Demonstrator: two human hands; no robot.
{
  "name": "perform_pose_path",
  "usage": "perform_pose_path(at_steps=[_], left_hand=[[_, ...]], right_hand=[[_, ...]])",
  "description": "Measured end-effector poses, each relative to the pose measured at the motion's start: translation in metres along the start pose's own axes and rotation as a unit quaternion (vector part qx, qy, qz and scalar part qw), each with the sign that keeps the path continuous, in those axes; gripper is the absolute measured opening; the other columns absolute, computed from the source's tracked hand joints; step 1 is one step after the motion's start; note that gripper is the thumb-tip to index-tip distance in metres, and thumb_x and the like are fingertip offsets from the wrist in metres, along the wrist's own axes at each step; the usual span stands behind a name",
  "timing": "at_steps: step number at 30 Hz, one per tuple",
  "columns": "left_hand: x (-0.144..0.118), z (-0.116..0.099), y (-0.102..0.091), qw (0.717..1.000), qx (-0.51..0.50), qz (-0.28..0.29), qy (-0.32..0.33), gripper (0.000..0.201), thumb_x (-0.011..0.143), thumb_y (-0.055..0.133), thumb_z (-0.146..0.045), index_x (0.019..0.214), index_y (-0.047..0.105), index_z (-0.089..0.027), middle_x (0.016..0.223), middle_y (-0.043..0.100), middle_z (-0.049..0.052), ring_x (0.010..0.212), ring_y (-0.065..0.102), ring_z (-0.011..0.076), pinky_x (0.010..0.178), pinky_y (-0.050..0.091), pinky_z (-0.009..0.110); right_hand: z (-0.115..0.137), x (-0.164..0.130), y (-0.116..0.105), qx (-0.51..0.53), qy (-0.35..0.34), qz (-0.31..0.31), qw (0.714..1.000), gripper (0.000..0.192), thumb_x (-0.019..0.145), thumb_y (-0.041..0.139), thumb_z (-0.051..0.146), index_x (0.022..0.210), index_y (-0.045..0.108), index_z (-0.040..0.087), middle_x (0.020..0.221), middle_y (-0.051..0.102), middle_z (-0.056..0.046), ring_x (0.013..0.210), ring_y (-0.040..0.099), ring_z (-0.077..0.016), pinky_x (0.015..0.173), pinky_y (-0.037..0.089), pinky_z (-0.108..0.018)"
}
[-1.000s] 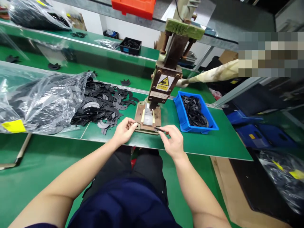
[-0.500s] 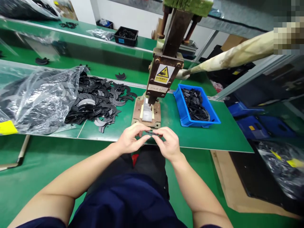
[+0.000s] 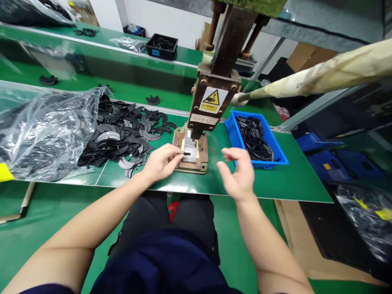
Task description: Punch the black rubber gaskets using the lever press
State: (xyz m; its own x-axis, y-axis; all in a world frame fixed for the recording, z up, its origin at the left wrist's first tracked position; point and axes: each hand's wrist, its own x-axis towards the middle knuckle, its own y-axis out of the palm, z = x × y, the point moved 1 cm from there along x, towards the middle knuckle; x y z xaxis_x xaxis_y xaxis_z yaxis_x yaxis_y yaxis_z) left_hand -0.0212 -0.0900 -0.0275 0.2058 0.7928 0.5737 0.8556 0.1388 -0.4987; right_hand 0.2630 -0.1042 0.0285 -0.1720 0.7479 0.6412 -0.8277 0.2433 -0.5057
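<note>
Between the fingertips of my left hand [image 3: 163,161] is a small dark part [image 3: 186,153], its free end over the pale plate on the base [image 3: 199,165] of a hand press [image 3: 210,98]. The part's full shape is hidden by my fingers. My right hand [image 3: 237,169] is held above the bench, fingers curved and apart with nothing in them. It is close to the blue bin [image 3: 275,163], which holds many black pieces. A heap of flat, black, crescent-shaped parts [image 3: 122,130] lies to the left of the press.
A clear plastic bag [image 3: 55,130] of black parts lies on the green bench [image 3: 294,179] at left. The press's wrapped lever [image 3: 306,77] reaches out to the upper right. Behind, a black bin [image 3: 162,55] stands on a raised shelf.
Both hands held the small part in front of the press. My right hand has let go and moved right, while my left hand has carried the part forward over the press base.
</note>
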Motion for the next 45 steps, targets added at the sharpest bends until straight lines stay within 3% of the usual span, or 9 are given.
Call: perform_pose_path(at_steps=[5,8,11,18,24,29,36,40,45], left_hand=[[0.04,0.037,0.01,0.995,0.088,0.035,-0.009,0.018,0.103,0.063,-0.03,0.109,0.079,-0.023,0.107,0.077,0.007,0.095,0.072,0.0207,0.09,0.054,0.031],[0.049,0.043,0.016,0.988,0.126,0.086,0.002,0.023,0.103,0.06,-0.027,0.115,0.08,-0.025,0.118,0.076,0.009,0.111,0.072,0.0247,0.095,0.054,0.033],[0.052,0.041,0.017,0.98,0.157,0.124,0.012,0.028,0.101,0.06,-0.023,0.119,0.081,-0.028,0.123,0.074,0.009,0.115,0.071,0.0262,0.095,0.055,0.033],[0.059,0.037,0.016,0.968,0.188,0.163,0.029,0.031,0.104,0.055,-0.024,0.122,0.08,-0.027,0.124,0.074,0.008,0.115,0.071,0.0248,0.094,0.056,0.033],[0.058,0.032,0.016,0.966,0.196,0.162,0.037,0.031,0.106,0.053,-0.022,0.122,0.08,-0.025,0.121,0.075,0.009,0.112,0.072,0.0236,0.095,0.058,0.033],[0.063,0.026,0.002,0.95,0.231,0.208,0.033,0.033,0.108,0.049,-0.026,0.125,0.078,-0.027,0.124,0.074,0.007,0.116,0.072,0.022,0.096,0.058,0.032],[0.122,0.096,-0.043,0.902,0.362,0.231,-0.047,0.038,0.102,0.056,-0.031,0.133,0.076,-0.021,0.131,0.077,0.01,0.125,0.068,0.0281,0.111,0.051,0.037],[0.154,0.136,-0.039,0.862,0.386,0.318,-0.087,0.055,0.098,0.063,-0.046,0.147,0.069,-0.022,0.143,0.074,0.008,0.134,0.063,0.029,0.116,0.046,0.034],[0.171,0.147,-0.023,0.823,0.406,0.388,-0.082,0.053,0.094,0.067,-0.044,0.144,0.073,-0.028,0.14,0.076,0.008,0.128,0.067,0.0278,0.11,0.048,0.032]], right_hand=[[0.034,0.102,-0.055,0.173,-0.126,-0.193,0.958,0.063,0.09,0.073,0.07,0.132,0.064,0.023,0.12,0.065,-0.006,0.109,0.071,-0.0197,0.095,0.062,-0.041],[0.073,0.145,-0.071,0.226,-0.156,-0.147,0.95,0.06,0.095,0.061,0.071,0.129,0.065,0.022,0.125,0.066,-0.002,0.116,0.072,-0.0163,0.103,0.059,-0.039],[0.097,0.162,-0.071,0.202,-0.158,-0.068,0.964,0.059,0.097,0.05,0.07,0.113,0.069,0.017,0.096,0.065,0.002,0.09,0.074,-0.0108,0.088,0.06,-0.034],[0.082,0.124,-0.045,0.221,-0.218,-0.139,0.94,0.039,0.095,0.076,0.055,0.076,0.064,0.023,0.068,0.056,0.002,0.064,0.061,-0.0145,0.065,0.056,-0.038],[0.056,0.051,-0.027,0.096,-0.191,-0.085,0.973,0.027,0.088,0.077,0.036,0.068,0.061,0.027,0.067,0.064,0.004,0.077,0.068,-0.0194,0.104,0.057,-0.057],[0.036,0.034,-0.015,0.094,-0.222,-0.118,0.963,0.019,0.083,0.076,0.029,0.069,0.063,0.026,0.071,0.066,0.006,0.082,0.069,-0.0186,0.109,0.055,-0.057],[0.034,0.034,-0.005,0.11,-0.23,-0.161,0.954,0.023,0.086,0.073,0.03,0.068,0.059,0.025,0.068,0.063,0.006,0.08,0.069,-0.0166,0.108,0.056,-0.055],[0.036,0.032,-0.004,0.116,-0.214,-0.171,0.955,0.024,0.086,0.074,0.031,0.068,0.059,0.026,0.066,0.064,0.005,0.079,0.067,-0.017,0.108,0.056,-0.054],[0.039,0.031,-0.004,0.112,-0.188,-0.173,0.96,0.025,0.087,0.074,0.034,0.068,0.059,0.027,0.066,0.064,0.007,0.078,0.067,-0.0168,0.108,0.057,-0.054]])
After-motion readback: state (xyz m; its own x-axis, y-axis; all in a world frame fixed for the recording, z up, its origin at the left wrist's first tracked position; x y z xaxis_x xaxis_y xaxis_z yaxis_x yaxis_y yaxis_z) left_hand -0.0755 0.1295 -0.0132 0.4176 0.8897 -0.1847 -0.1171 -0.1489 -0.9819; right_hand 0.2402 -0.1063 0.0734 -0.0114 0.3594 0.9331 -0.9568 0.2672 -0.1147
